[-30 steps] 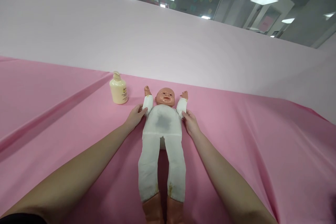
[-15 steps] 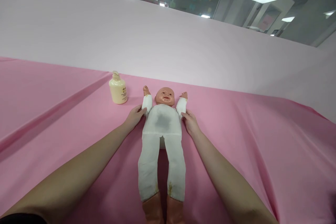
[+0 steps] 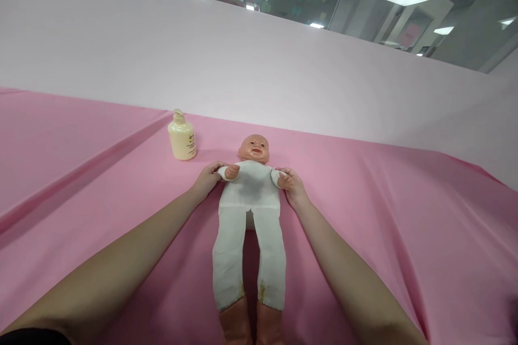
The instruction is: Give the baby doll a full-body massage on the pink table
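A baby doll [image 3: 249, 226] with a white cloth body and a plastic head lies on its back, head away from me. A grey patch marks its chest, and brownish stains show near the ankles. My left hand [image 3: 208, 179] grips the doll's arm [image 3: 223, 173] on the left side, fingers closed round the sleeve. On the other side, my right hand [image 3: 294, 187] is closed on the doll's other arm [image 3: 276, 177]. Both doll arms are bent, with their hands pointing up toward me and over the sides of the chest.
Pink cloth [image 3: 348, 215] with several folds covers the surface. A cream pump bottle [image 3: 182, 140] stands beyond my left hand. Behind rises a white wall [image 3: 243, 75], topped by a glass panel [image 3: 283, 0] with reflected lights.
Both doll arms have swung from pointing up beside the head to folding down toward the chest and me. My hands have stayed at nearly the same places.
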{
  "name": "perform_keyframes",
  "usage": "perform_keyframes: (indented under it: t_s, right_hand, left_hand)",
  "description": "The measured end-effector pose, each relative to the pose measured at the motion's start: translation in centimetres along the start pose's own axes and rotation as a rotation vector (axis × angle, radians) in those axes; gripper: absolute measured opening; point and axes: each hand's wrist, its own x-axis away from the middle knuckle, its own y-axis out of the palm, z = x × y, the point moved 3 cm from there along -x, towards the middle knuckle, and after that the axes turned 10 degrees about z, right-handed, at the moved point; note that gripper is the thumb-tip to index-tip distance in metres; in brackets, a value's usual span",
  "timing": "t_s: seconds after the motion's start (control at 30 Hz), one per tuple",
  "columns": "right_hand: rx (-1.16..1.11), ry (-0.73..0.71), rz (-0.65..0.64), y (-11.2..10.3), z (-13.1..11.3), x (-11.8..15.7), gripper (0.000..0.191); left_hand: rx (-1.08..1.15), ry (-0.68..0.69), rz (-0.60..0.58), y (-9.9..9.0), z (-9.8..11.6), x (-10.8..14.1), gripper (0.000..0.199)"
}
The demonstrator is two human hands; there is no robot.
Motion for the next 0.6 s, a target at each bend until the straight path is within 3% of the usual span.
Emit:
perform_keyframes:
  t_s: [0.37, 0.6]
  right_hand:
    - [0.034, -0.051, 0.051, 0.0, 0.7, -0.2, 0.045]
    - [0.06, 0.011, 0.018, -0.2, 0.9, -0.3, 0.036]
  left_hand:
    - [-0.106, -0.011, 0.118, 0.1, 1.1, 0.6, 0.037]
    - [-0.237, -0.059, 0.206, -0.2, 1.1, 0.7, 0.034]
